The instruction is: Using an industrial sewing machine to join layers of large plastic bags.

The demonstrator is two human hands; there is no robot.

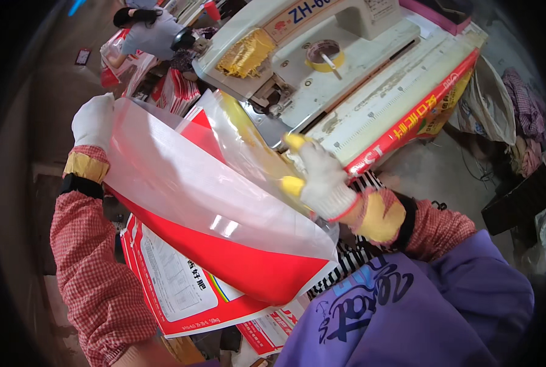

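My left hand, in a white glove, is closed on the upper left corner of a red and white plastic sack. The sack hangs slantwise across the middle, its pale side up and its red part curling below. Beside it lies a clear plastic film, reaching toward the sewing machine's needle area. My right hand, gloved in white with yellow fingertips, is by the film's right edge, slightly blurred. Its thumb and forefinger are apart, with nothing visibly gripped between them.
A roll of tape rests on the machine bed. A red and yellow printed sack hangs along the table edge. More printed sacks lie beneath my work. Another person bends over sacks at the far left. Cloth bundles are at right.
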